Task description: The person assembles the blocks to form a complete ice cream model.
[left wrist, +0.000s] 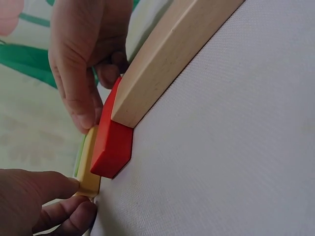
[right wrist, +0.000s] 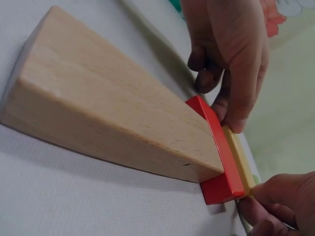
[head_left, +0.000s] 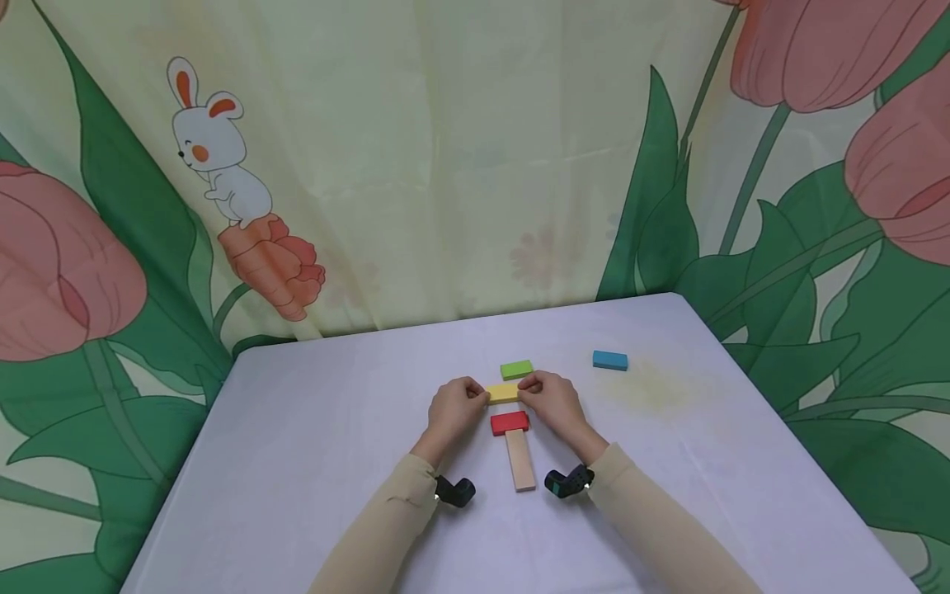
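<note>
Both hands hold a yellow block (head_left: pixel 503 393) flat near the middle of the white table. My left hand (head_left: pixel 456 410) pinches its left end between thumb and fingers, and my right hand (head_left: pixel 555 404) pinches the right end. Just nearer than the yellow block lies a red block (head_left: pixel 509 424), set crosswise. A plain wooden block (head_left: pixel 520 462) runs from the red one toward the person and touches it in both wrist views. Beyond the yellow block sits a green block (head_left: pixel 516 370), mostly hidden in the wrist views.
A blue block (head_left: pixel 610 360) lies apart at the back right of the white-covered table (head_left: pixel 312 462). Behind the table hangs a curtain (head_left: pixel 475 165) printed with tulips and a rabbit. Each wrist wears a small black camera.
</note>
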### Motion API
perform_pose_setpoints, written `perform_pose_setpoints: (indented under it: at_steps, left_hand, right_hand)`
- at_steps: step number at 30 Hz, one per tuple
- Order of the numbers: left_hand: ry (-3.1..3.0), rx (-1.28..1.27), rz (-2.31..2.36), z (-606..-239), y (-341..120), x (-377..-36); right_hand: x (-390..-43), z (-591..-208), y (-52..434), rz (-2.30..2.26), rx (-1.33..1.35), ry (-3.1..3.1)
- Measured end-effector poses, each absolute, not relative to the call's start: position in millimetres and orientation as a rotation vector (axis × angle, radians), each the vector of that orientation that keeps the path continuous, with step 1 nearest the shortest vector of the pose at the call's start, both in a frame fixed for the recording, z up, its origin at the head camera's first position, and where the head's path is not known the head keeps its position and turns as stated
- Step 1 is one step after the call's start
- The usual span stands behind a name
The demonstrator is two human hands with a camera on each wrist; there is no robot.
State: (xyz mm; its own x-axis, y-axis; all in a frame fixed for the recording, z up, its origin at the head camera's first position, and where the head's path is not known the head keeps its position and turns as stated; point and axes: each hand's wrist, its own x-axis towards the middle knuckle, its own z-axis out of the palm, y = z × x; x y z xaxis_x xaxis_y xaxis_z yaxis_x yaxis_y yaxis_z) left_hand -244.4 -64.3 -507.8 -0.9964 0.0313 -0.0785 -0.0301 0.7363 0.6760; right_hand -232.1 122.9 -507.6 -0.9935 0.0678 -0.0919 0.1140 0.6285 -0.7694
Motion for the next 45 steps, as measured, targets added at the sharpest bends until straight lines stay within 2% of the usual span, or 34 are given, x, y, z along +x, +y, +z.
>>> perform_pose_setpoints:
  at_steps: [45]
  left_hand:
    - [2.849, 0.06, 1.08, -503.7, -67.6, -225.8]
  right_hand:
    - [-220.3, -509.2, 123.6, -1.247, 0.129, 2.782]
